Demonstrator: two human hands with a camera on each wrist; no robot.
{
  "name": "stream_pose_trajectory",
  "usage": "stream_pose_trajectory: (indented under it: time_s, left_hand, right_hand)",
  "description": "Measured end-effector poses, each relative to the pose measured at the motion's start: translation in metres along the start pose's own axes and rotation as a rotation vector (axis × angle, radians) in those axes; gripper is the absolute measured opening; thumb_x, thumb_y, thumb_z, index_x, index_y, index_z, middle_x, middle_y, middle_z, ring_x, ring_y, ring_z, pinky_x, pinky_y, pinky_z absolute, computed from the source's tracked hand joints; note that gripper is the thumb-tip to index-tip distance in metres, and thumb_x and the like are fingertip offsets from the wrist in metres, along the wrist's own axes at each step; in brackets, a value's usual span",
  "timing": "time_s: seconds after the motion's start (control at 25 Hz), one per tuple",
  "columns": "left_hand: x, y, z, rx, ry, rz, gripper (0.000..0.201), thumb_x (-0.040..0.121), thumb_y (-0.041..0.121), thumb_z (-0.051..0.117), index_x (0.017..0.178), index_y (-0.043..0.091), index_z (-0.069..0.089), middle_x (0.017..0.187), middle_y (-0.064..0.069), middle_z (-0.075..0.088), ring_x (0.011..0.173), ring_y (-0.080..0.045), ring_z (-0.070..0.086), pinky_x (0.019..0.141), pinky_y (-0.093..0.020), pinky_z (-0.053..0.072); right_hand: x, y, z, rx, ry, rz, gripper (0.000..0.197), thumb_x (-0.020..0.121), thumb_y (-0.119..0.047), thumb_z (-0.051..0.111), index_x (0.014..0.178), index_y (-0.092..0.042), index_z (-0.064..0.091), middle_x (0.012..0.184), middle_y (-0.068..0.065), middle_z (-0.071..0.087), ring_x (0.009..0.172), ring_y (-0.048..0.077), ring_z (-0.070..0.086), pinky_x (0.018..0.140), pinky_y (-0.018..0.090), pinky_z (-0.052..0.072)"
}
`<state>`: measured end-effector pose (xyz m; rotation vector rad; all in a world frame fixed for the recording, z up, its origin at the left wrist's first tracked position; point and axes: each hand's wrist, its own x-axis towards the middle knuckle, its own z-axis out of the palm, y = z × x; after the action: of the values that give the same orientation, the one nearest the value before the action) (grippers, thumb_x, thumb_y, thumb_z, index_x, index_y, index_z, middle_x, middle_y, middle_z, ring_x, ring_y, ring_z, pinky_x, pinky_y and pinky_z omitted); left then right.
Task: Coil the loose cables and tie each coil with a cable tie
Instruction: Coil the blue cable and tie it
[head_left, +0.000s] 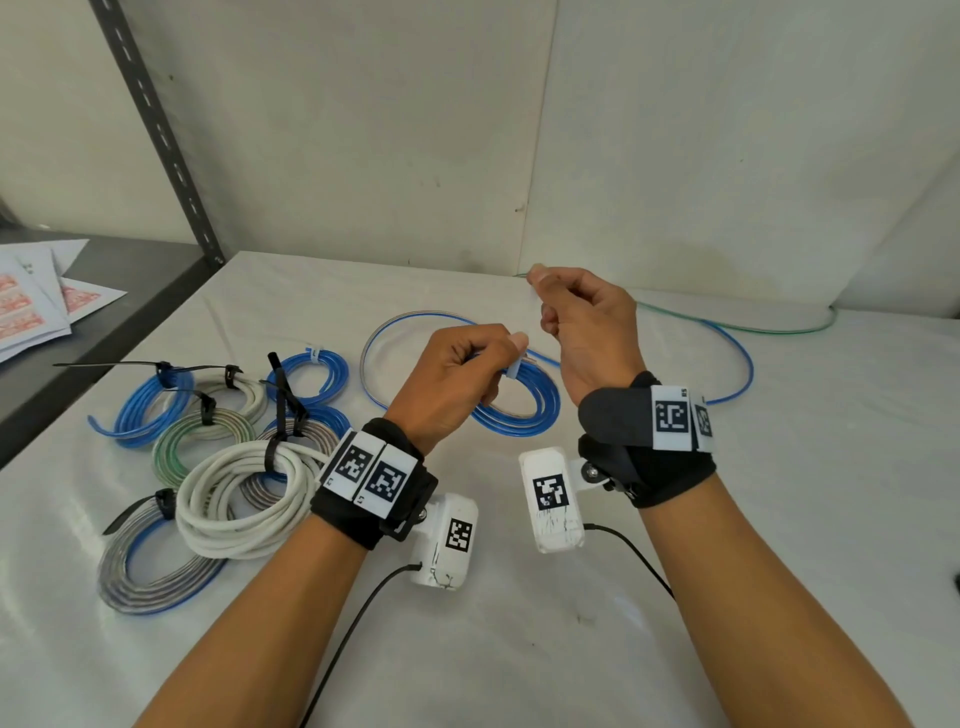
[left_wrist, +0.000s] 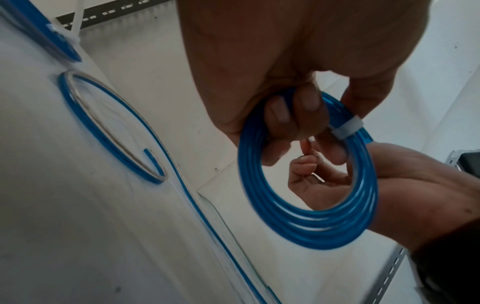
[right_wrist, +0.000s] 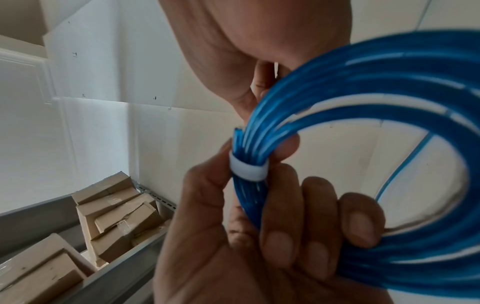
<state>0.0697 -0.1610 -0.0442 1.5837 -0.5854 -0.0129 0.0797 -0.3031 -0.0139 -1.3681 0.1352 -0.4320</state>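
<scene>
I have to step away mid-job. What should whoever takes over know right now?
Left hand grips the blue coil beside its white cable tie, which is already looped around the bundle.
Right hand pinches the tie's thin tail, raised above the coil.
Done: a group of tied coils lies at the table's left.
Left: finish cinching this tie, then coil and tie the loose blue cable and the green cable behind the hands.
</scene>
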Motion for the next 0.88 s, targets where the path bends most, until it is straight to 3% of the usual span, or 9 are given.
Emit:
stream_pose_trajectory:
  time_s: [0.12,0.2,0.28,0.4,0.52,0.6,0.72,0.8,0.88]
  left_hand:
    - [0.002,-0.001,-0.002,0.01,-0.013,0.016,0.045,0.1,0.022,0.053,0.082,-0.018,0.054,0.066,-0.014,0.037,0.058,-0.017,0.035,0.057,-0.029,0.033]
    - [0.002,0.0,0.0,0.037,-0.022,0.034,0.041,0.103,0.017,0.051,0.08,-0.017,0.054,0.066,-0.022,0.036,0.059,-0.023,0.033,0.056,-0.028,0.032]
    - [0.001,0.0,0.001,0.036,-0.027,0.035,0.041,0.102,0.017,0.052,0.079,-0.016,0.055,0.066,-0.028,0.035,0.058,-0.029,0.03,0.055,-0.034,0.03]
    - [0.002,-0.002,0.001,0.011,-0.026,0.014,0.043,0.099,0.027,0.055,0.076,-0.01,0.056,0.065,-0.027,0.035,0.057,-0.029,0.03,0.055,-0.037,0.029]
    - [0.004,-0.002,-0.003,-0.028,-0.005,-0.034,0.041,0.101,0.023,0.055,0.067,-0.001,0.052,0.061,-0.018,0.034,0.054,-0.019,0.031,0.053,-0.031,0.032]
    - [0.006,-0.001,-0.008,-0.148,0.119,-0.126,0.046,0.104,0.018,0.052,0.059,0.01,0.048,0.054,0.0,0.029,0.049,-0.012,0.025,0.048,-0.025,0.03]
    - [0.011,-0.002,-0.02,-0.296,0.324,-0.176,0.053,0.105,0.021,0.049,0.052,0.024,0.055,0.05,0.008,0.026,0.045,-0.008,0.021,0.042,-0.021,0.025]
    - [0.015,-0.002,-0.025,-0.312,0.414,-0.178,0.046,0.105,0.025,0.05,0.061,0.02,0.06,0.051,0.007,0.026,0.045,-0.009,0.021,0.042,-0.022,0.024]
    - [0.015,0.0,-0.028,-0.333,0.445,-0.195,0.041,0.105,0.029,0.051,0.066,0.016,0.058,0.053,0.005,0.027,0.046,-0.01,0.024,0.043,-0.023,0.027]
  right_hand:
    - [0.0,-0.002,-0.001,0.023,-0.015,0.04,0.004,0.092,-0.008,0.07,0.089,-0.007,0.073,0.085,0.015,0.053,0.058,0.011,0.038,0.062,0.023,0.043]
    - [0.002,-0.002,-0.001,0.026,-0.006,0.053,0.006,0.091,-0.007,0.07,0.086,-0.008,0.073,0.09,0.016,0.057,0.059,0.012,0.039,0.064,0.024,0.043]
    - [0.002,-0.001,-0.002,0.054,0.013,0.071,0.01,0.091,-0.004,0.069,0.083,-0.008,0.071,0.091,0.017,0.058,0.058,0.011,0.04,0.063,0.024,0.043]
    - [0.001,0.002,0.0,0.086,0.02,0.118,0.011,0.091,-0.001,0.067,0.084,-0.008,0.071,0.09,0.016,0.058,0.057,0.01,0.042,0.06,0.022,0.044]
    - [0.003,-0.001,-0.004,0.099,-0.019,0.19,0.008,0.094,-0.004,0.065,0.098,-0.003,0.072,0.079,0.003,0.063,0.061,0.011,0.045,0.056,0.021,0.042]
    - [0.006,-0.005,-0.009,-0.004,-0.078,0.18,0.017,0.097,-0.015,0.064,0.104,-0.003,0.073,0.079,-0.004,0.066,0.067,0.014,0.051,0.06,0.024,0.043]
    - [0.0,-0.011,-0.008,-0.266,-0.293,0.12,0.031,0.097,-0.034,0.064,0.106,-0.006,0.075,0.101,0.006,0.074,0.091,0.024,0.071,0.08,0.031,0.058]
    - [-0.01,-0.011,-0.002,-0.357,-0.5,0.073,0.027,0.096,-0.028,0.067,0.11,-0.006,0.073,0.102,0.01,0.077,0.095,0.024,0.074,0.084,0.035,0.062]
    - [-0.017,-0.008,0.004,-0.415,-0.544,-0.022,0.022,0.097,-0.018,0.066,0.114,-0.006,0.072,0.093,0.01,0.078,0.086,0.021,0.076,0.076,0.033,0.063]
